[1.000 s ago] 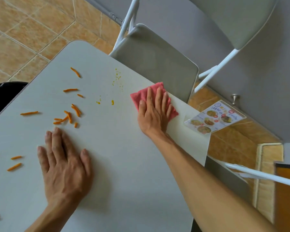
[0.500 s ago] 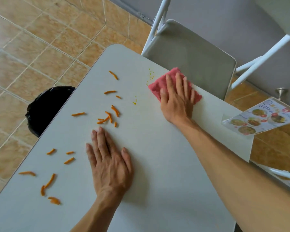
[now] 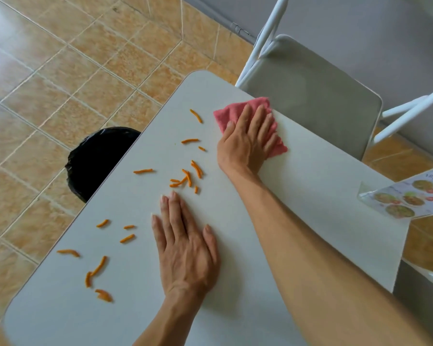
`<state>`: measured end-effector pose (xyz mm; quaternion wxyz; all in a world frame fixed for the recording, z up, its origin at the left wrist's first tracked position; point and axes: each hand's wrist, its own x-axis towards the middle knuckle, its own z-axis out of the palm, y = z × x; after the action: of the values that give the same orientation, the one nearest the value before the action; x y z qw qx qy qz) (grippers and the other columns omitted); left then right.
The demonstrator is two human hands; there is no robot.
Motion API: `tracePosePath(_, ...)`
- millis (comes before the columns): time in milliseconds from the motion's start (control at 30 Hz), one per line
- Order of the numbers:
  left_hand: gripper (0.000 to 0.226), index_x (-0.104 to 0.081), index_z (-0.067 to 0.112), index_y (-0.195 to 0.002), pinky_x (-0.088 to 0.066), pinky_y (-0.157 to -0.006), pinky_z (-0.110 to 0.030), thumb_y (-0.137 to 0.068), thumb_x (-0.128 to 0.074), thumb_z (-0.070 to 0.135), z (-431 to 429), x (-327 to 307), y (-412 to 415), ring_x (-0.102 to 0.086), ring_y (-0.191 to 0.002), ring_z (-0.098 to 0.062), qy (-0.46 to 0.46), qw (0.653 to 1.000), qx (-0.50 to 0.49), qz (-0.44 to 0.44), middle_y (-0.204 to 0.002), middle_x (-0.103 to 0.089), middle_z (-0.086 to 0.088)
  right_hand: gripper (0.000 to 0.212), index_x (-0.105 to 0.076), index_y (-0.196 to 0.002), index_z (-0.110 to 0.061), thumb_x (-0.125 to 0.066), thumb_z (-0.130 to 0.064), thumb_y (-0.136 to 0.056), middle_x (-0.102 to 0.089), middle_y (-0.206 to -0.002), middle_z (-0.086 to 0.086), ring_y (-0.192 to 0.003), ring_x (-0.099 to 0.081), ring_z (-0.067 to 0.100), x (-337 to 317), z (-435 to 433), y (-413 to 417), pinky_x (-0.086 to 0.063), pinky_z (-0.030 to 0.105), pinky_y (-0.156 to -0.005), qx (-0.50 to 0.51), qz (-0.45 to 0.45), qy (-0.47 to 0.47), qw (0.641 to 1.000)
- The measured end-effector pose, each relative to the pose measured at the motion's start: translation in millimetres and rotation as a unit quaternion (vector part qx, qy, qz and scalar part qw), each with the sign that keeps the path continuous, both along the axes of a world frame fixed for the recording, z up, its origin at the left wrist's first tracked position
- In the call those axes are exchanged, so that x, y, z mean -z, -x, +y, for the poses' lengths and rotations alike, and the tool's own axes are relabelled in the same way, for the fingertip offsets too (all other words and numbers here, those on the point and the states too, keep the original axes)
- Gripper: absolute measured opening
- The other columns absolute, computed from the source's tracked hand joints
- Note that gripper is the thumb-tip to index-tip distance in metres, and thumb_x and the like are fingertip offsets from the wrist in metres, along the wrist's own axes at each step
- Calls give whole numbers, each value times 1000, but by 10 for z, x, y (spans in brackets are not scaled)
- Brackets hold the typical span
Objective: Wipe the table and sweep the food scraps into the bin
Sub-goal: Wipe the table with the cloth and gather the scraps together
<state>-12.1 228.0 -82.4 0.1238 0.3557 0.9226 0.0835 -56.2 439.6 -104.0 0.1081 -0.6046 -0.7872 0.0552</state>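
The left hand [image 3: 185, 248] lies spread flat on the pale desk [image 3: 298, 196], holding nothing. Orange food scraps [image 3: 188, 177] scatter just beyond it. Farther, the right hand [image 3: 248, 143] presses flat, fingers spread, on a pink cloth [image 3: 238, 108] near the far edge. A black-lined bin [image 3: 98, 161] stands on the floor beside the desk's left edge.

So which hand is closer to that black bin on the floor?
Left. The left hand lies flat mid-table, closer to the black bin beyond the table's left edge. The right hand presses the pink cloth farther away.
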Motion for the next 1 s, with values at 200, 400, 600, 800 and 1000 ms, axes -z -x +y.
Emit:
tracePosePath(200,73,-19,-10,-150,-6,-122,-50,-94,-32,35,9,-15,10,1,-153,-28,-8,1000,-2,-4,-164,-9,-19,55,-43,-153,-14,-31,-37,-105,-40,-161,10,-149,-36,31,93,-215,-575,-29,54,-119,-96,-29,-49,994)
tracePosePath(400,74,-17,-10,-150,-5,-122,-50,-94,-35,34,-6,-6,15,2,-153,-29,-8,1000,-3,-8,-163,-8,-20,56,-42,-154,-11,-34,-36,-104,-37,-162,14,-151,-32,35,23,-751,-602,-25,54,-120,-103,-29,-39,993)
tracePosePath(600,73,-17,-9,-151,-3,-123,-49,-95,-34,34,16,-15,26,3,-153,-28,-10,1000,-3,-7,-164,-7,-19,56,-37,-157,-21,-27,-41,-105,-30,-166,6,-154,-26,28,-21,-221,-1079,-18,50,-124,-27,-13,-12,999)
tracePosePath(800,72,-16,-8,-151,-1,-123,-49,-95,-30,35,-28,3,45,4,-153,-28,-15,1000,-5,-3,-164,-7,-18,59,-25,-160,-32,-26,-49,-103,-14,-171,6,-158,-10,28,-123,-187,-978,-5,51,-125,9,-31,57,998)
tracePosePath(1000,70,-15,-8,-151,6,-123,-46,-96,-24,35,-29,17,10,7,-153,-27,-23,1000,-7,-4,-164,-4,-18,68,-33,-158,-22,-17,-50,-98,-24,-168,9,-155,-21,31,-92,-20,-1498,-14,54,-124,143,-21,40,989)
